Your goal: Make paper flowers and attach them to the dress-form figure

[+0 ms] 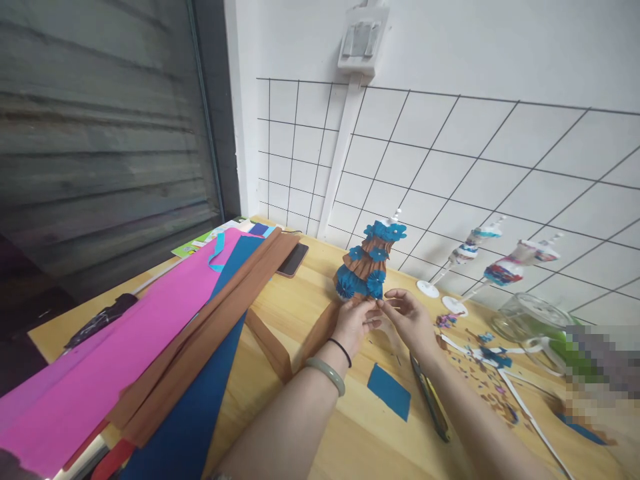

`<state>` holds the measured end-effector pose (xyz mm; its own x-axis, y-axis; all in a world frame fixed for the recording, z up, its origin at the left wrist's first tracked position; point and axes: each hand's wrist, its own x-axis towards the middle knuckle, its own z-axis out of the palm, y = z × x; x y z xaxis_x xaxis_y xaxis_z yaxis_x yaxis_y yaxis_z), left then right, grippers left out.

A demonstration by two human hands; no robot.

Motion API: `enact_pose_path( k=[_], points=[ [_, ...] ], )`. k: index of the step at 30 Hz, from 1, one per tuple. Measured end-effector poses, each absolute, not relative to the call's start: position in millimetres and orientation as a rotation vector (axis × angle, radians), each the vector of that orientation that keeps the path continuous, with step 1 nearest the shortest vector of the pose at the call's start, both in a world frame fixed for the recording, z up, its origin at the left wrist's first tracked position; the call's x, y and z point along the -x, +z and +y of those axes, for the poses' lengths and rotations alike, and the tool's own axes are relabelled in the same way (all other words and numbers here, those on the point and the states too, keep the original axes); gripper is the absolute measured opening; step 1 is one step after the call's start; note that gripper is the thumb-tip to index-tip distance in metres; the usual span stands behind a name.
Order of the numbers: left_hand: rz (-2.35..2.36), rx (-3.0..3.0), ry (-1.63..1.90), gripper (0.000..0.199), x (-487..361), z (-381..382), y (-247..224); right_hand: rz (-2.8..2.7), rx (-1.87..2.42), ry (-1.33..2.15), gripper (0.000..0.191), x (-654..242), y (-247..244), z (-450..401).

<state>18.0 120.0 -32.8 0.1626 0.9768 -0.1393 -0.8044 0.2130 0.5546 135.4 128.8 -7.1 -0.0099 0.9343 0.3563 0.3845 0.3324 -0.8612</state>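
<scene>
A small dress form [371, 257] stands upright on the wooden table, wearing a tiered dress of pleated brown crepe paper with blue paper flowers. Right in front of its hem, my left hand [354, 323] and my right hand [411, 319] meet at the fingertips. Both pinch there, closed; what lies between the fingers is too small to make out. A brown paper strip [318, 328] runs beside my left hand. Below the hands lies a blue paper rectangle [390, 392], and a yellow-and-black utility knife [431, 398] rests by my right forearm.
Pink [150, 320], brown and blue [200, 400] crepe paper sheets lie across the left, near a phone [293, 260]. Two painted dress forms [465, 253] [506, 272] stand at the right, near a clear jar [525, 319] and scattered paper scraps [493, 390]. Behind is a wire grid [459, 152].
</scene>
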Motion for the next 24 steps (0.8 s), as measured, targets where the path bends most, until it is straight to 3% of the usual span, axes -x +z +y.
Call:
enact_pose_path(
  k=[10,24],
  points=[
    [0.504,-0.380,1.329,0.017,-19,120,-34,-1.930,1.214,0.198,0.019,-133,-6,120],
    [0.514,-0.363,1.324,0.010,-20,122,-35,-2.039,1.216,-0.119,0.026,-134,-10,115]
  ],
)
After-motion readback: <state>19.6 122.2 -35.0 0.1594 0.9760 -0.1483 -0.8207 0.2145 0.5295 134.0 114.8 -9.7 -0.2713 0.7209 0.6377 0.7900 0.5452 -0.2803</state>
